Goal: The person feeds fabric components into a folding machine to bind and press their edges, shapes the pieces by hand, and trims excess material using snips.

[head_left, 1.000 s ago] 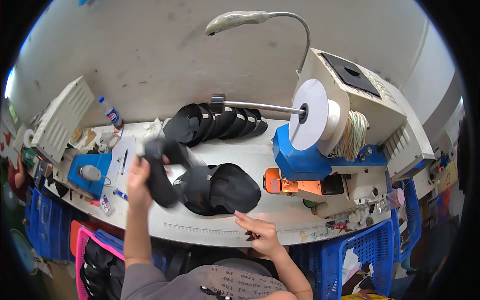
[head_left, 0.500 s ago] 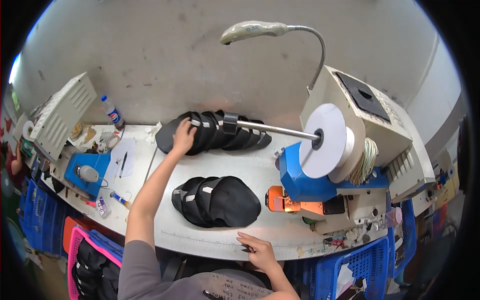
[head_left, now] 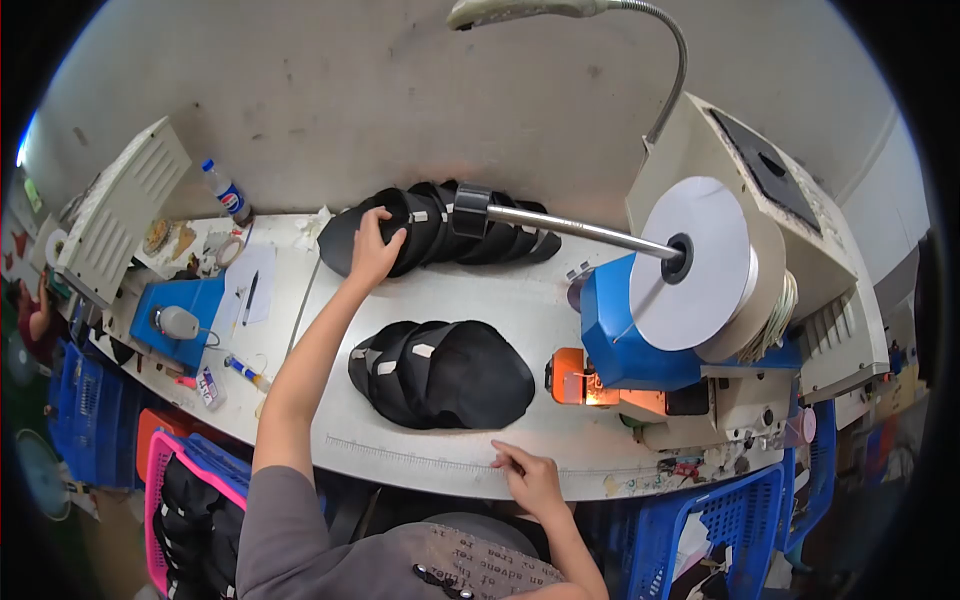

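A row of overlapping black cup-shaped fabric pieces [head_left: 485, 235] with small white tags lies along the back of the table. My left hand [head_left: 374, 252] is at the row's left end, its fingers curled over the edge of the endmost black piece [head_left: 341, 243] and the thumb apart on the near side. A shorter nested stack of similar black pieces [head_left: 475, 375] rests nearer to me. Below that stack, by the table's front edge, is my right hand [head_left: 532, 482], closed with the index finger partly extended. What its fingers hold is hidden.
At right stands a sewing machine with an orange front [head_left: 568, 377] and a lit needle area. A thread spool [head_left: 690, 250] on a metal rod juts over the table. Baskets, one pink [head_left: 152, 500] and one blue [head_left: 745, 520], flank me. A bottle [head_left: 228, 193] stands back left.
The view has shifted, so the table sits higher in it. My left fingers have curled over the end piece's edge. The small dark item seen in my right hand no longer shows.
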The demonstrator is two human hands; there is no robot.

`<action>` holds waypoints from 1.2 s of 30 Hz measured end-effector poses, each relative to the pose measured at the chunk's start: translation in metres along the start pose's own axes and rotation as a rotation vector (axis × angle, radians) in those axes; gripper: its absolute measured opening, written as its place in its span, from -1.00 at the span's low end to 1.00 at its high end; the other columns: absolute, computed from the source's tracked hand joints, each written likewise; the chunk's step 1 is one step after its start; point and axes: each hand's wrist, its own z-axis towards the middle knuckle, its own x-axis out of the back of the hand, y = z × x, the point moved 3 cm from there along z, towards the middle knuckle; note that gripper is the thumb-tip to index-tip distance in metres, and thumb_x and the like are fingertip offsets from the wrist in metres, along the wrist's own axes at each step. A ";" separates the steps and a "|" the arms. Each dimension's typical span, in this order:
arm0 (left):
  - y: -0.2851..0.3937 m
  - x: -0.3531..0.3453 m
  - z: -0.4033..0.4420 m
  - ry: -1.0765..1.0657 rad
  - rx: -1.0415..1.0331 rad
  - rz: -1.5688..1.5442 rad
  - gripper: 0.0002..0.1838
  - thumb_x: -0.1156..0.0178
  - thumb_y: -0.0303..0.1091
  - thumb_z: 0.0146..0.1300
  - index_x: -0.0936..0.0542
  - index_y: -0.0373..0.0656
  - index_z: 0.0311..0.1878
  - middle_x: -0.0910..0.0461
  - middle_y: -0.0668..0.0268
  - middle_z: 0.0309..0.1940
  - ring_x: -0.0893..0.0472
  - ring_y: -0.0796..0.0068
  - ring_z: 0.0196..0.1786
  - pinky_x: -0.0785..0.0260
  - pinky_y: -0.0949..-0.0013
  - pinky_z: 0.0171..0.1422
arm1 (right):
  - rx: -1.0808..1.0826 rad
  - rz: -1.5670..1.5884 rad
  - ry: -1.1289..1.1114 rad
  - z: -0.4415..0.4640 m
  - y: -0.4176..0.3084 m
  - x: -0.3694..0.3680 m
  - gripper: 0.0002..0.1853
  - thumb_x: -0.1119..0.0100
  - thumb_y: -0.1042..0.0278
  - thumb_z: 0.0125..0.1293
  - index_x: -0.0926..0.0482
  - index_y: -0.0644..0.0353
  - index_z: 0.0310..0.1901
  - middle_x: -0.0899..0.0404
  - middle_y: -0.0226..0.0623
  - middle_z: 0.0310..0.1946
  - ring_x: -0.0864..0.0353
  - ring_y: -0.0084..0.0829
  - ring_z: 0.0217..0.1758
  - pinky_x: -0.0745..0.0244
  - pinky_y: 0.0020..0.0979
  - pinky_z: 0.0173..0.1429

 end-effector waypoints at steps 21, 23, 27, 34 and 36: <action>0.082 0.013 -0.189 -0.521 0.030 0.282 -0.45 0.41 0.07 0.45 -0.29 0.12 0.37 -0.18 0.23 0.40 -0.08 0.05 0.46 0.40 -0.28 0.43 | -0.502 1.040 -0.087 0.068 0.011 -0.029 -0.76 -0.24 0.15 0.25 -0.50 0.14 -0.29 -0.32 -0.53 -0.65 -0.13 -0.71 -0.74 0.04 -0.60 -0.70; 0.086 -0.001 -0.193 -0.518 -0.014 0.442 -0.53 0.23 0.03 0.41 -0.36 0.22 0.31 -0.13 0.19 0.42 -0.04 -0.07 0.45 0.33 -0.38 0.39 | -0.480 1.199 -0.016 0.038 0.034 -0.016 -0.75 -0.17 0.09 0.29 -0.50 0.10 -0.28 -0.34 -0.50 -0.65 -0.21 -0.62 -0.73 -0.03 -0.57 -0.68; 0.093 -0.011 -0.200 -0.480 -0.118 0.653 -0.55 0.10 0.02 0.36 -0.41 0.24 0.28 -0.09 0.18 0.43 -0.03 -0.09 0.45 0.23 -0.44 0.34 | -0.543 1.333 0.110 -0.009 0.053 -0.008 -0.71 -0.14 0.01 0.30 -0.48 0.07 -0.27 -0.44 -0.45 -0.62 -0.31 -0.53 -0.72 -0.11 -0.53 -0.68; 0.088 -0.024 -0.200 -0.468 -0.145 0.747 -0.54 0.05 0.04 0.33 -0.39 0.27 0.28 -0.06 0.18 0.43 0.00 -0.07 0.46 0.20 -0.45 0.33 | -0.528 1.293 0.681 -0.077 0.091 0.085 -0.72 -0.12 0.12 0.31 -0.56 0.20 -0.18 -0.64 -0.36 -0.43 -0.54 -0.55 -0.64 -0.41 -0.57 -0.63; 0.091 -0.025 -0.199 -0.483 -0.154 0.761 -0.54 0.04 0.03 0.32 -0.39 0.26 0.28 -0.08 0.15 0.42 -0.02 -0.09 0.44 0.19 -0.46 0.32 | -0.297 1.341 0.523 -0.099 0.081 0.119 -0.63 -0.01 0.16 0.36 -0.54 0.37 -0.09 -0.66 -0.21 -0.28 -0.64 -0.57 -0.47 -0.46 -0.62 -0.57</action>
